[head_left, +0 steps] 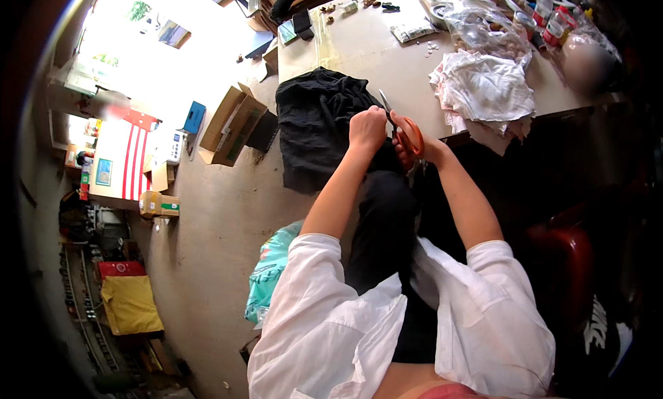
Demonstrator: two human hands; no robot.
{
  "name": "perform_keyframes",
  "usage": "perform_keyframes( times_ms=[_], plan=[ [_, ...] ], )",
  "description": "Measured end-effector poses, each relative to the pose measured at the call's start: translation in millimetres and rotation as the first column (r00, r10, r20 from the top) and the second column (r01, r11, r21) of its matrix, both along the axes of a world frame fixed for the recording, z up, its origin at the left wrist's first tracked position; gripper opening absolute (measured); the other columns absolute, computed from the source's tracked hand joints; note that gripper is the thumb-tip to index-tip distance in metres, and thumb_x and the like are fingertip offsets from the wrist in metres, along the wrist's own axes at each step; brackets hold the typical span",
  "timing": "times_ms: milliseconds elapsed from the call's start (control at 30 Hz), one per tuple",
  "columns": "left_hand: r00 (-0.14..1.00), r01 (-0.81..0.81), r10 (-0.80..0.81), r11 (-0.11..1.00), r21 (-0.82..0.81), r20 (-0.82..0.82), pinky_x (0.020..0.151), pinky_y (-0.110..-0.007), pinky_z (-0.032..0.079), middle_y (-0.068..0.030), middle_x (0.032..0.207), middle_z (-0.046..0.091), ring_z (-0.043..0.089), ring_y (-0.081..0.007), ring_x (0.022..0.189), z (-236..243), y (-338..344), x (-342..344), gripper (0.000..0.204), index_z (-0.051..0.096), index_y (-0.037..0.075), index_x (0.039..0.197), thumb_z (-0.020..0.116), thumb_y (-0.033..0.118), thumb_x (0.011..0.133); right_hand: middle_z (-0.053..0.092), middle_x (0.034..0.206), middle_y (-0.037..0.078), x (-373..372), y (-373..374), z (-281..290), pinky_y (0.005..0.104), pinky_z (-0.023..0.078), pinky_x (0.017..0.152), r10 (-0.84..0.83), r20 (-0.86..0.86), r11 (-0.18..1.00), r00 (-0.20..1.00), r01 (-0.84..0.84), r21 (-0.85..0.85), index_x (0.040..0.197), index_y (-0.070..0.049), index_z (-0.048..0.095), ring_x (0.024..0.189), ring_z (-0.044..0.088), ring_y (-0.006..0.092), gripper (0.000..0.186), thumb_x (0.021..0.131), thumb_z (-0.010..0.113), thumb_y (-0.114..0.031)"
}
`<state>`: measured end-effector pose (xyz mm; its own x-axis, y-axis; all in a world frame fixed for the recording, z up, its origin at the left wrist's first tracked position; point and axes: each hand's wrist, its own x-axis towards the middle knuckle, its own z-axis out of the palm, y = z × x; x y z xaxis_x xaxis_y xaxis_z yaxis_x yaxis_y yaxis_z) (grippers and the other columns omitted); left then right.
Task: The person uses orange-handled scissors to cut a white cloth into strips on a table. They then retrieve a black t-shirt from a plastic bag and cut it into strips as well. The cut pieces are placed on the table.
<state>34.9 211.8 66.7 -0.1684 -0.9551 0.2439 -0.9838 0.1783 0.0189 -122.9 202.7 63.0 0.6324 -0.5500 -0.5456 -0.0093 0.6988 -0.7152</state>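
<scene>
A pair of scissors with orange handles (412, 134) is in my right hand (403, 152), its blades pointing up and away past my left hand. My left hand (368, 128) is closed in a fist at the right edge of a dark black cloth (314, 133) and appears to grip it; its fingertips are hidden. The cloth lies bunched on the near left corner of the table and drapes over the edge toward my lap. The scissor blades are beside my left fist, and I cannot tell whether they touch the cloth.
On the pale table (373, 64), a crumpled white cloth (487, 88) sits to the right, with a clear plastic bag (483, 30) and bottles (554, 27) behind it. A phone (302, 25) lies at the far left. An open cardboard box (231, 126) and a turquoise bag (273, 268) are on the left.
</scene>
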Motion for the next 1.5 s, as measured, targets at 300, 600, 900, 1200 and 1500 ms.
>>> perform_keyframes(
  times_ms=[300, 600, 900, 1200, 1500],
  plan=[
    [0.976, 0.19, -0.196, 0.979, -0.071, -0.091, 0.058, -0.039, 0.049, -0.0069, 0.074, 0.058, 0.062, -0.0278, 0.069, 11.7, 39.8, -11.3, 0.004, 0.059, 0.01, 0.079, 0.056, 0.011, 0.077, 0.039, 0.056, -0.003, 18.9, -11.3, -45.5, 0.0222, 0.035, 0.037, -0.108, 0.055, 0.964, 0.993, 0.118, -0.237, 0.088, -0.012, 0.05, 0.042, 0.04, 0.0076, 0.058, 0.079, 0.054, -0.069],
    [0.975, -0.041, 0.021, 0.995, -0.086, -0.22, 0.057, -0.041, 0.049, -0.0098, 0.075, 0.058, 0.061, -0.0308, 0.067, 4.5, 70.6, 5.1, 0.006, 0.055, 0.007, 0.079, 0.056, 0.013, 0.082, 0.045, 0.058, -0.002, 8.6, 9.2, -5.1, 0.022, 0.038, 0.04, -0.067, 0.015, 0.982, 0.998, 0.069, -0.179, 0.09, -0.013, 0.05, 0.044, 0.044, 0.0078, 0.058, 0.079, 0.055, -0.069],
    [0.979, -0.042, 0.031, 0.998, -0.047, -0.201, 0.06, -0.04, 0.05, -0.0093, 0.083, 0.063, 0.063, -0.0304, 0.071, 12.0, 75.6, -2.0, 0.012, 0.06, 0.009, 0.093, 0.055, 0.012, 0.082, 0.046, 0.059, -0.001, -6.5, 16.3, 15.5, 0.0254, 0.042, 0.044, 0.232, -0.175, 0.95, 0.957, -0.261, -0.171, 0.085, -0.011, 0.051, 0.048, 0.048, 0.0102, 0.07, 0.071, 0.053, -0.079],
    [0.943, 0.101, -0.071, 0.992, 0.076, -0.324, 0.065, -0.041, 0.05, -0.0117, 0.085, 0.064, 0.063, -0.0311, 0.077, 17.4, 80.8, 4.5, 0.013, 0.063, 0.008, 0.091, 0.055, 0.011, 0.08, 0.041, 0.057, -0.002, 15.5, 18.8, -3.8, 0.0249, 0.033, 0.041, 0.061, -0.102, 0.945, 0.993, -0.091, -0.313, 0.073, -0.011, 0.046, 0.045, 0.04, 0.0094, 0.062, 0.079, 0.052, -0.072],
    [0.771, -0.32, 0.091, 0.911, -0.261, -0.63, 0.065, -0.036, 0.048, -0.012, 0.074, 0.058, 0.059, -0.0274, 0.068, 26.8, 38.2, 54.4, 0.017, 0.062, 0.0, 0.079, 0.065, 0.016, 0.078, 0.039, 0.056, -0.003, 25.1, 21.5, -17.5, 0.0259, 0.03, 0.04, 0.073, -0.256, 0.838, 0.964, -0.198, -0.508, 0.068, -0.01, 0.044, 0.044, 0.036, 0.0084, 0.064, 0.076, 0.055, -0.073]
  ],
)
